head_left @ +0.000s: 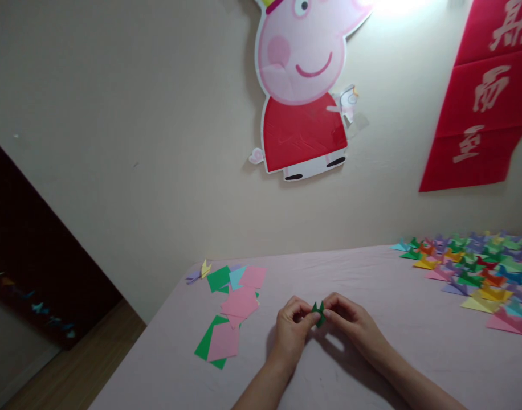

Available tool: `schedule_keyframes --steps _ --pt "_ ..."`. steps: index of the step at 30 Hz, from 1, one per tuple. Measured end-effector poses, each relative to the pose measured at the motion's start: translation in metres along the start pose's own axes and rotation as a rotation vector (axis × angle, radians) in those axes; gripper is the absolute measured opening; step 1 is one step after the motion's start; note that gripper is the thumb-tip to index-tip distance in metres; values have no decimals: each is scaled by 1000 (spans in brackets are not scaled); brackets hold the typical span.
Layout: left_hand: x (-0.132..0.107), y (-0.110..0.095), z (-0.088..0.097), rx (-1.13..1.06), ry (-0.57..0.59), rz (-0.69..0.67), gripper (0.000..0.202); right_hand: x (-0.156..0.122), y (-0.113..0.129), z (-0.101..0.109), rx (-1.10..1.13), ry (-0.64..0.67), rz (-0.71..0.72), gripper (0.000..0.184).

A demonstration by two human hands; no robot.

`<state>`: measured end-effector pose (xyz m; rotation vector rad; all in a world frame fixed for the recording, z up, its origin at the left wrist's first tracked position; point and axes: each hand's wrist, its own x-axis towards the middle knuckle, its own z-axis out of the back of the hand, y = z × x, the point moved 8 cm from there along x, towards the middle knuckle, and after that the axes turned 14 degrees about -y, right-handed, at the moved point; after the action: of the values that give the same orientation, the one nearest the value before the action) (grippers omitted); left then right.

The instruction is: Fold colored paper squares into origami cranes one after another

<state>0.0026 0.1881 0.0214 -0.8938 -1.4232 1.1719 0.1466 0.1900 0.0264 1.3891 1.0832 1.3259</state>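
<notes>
Left hand (292, 326) and right hand (355, 323) pinched a small green folded paper (318, 314) between thumbs and fingers — one at each side — over the pale pink cloth (158, 364). Loose paper sheets (240, 302) overlapped to the left; rows of colourful folded papers (495, 292) crowded the right. Beyond — a pig cut-out (306, 136) on the wall (158, 199).

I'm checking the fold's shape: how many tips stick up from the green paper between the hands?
2: the left tip and the right tip, side by side atop the green paper. Others may be hidden behind the fingers.
</notes>
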Motion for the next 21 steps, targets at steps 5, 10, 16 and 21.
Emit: schedule_keyframes --steps 5,10,16,21 --pt "0 -2 1 -8 -1 -6 23 0 -1 0 -15 7 14 33" --pt "0 -3 2 10 -4 -25 20 -1 2 -3 10 21 18 31" --pt "0 -3 1 59 12 -56 19 -1 3 -5 -1 28 28 32" --pt "-3 -1 -1 156 34 -84 16 -5 6 -8 -74 28 53 32"
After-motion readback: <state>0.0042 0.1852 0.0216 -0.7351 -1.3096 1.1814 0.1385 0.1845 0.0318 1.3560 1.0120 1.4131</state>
